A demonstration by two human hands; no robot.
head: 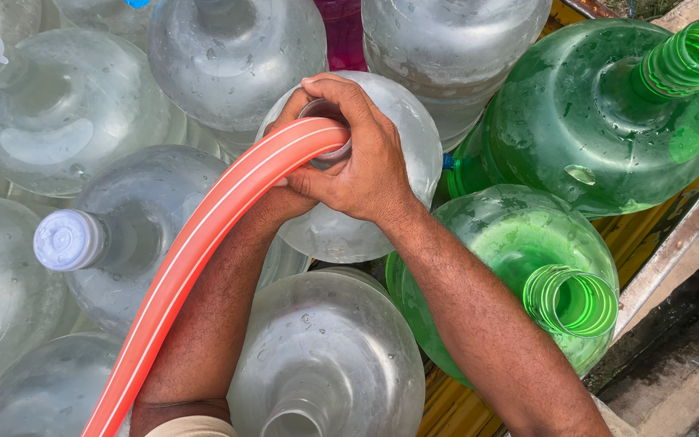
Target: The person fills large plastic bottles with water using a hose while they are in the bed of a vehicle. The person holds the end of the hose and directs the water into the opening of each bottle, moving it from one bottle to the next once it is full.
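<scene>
Both my hands, right hand (366, 166) and left hand (289, 113), clench the orange hose (196, 243) at the clear jug (414, 137) mouth; a slipped grip risks spillage.

Two green jugs (608, 121), capped clear jugs (115, 251), a yellow ledge (649, 235).

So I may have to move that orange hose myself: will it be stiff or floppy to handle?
Probably bendy but springy: the orange hose runs in a smooth curve without kinking. Both hands grip its end at the clear jug's mouth, so it may slip out if let go.
</scene>
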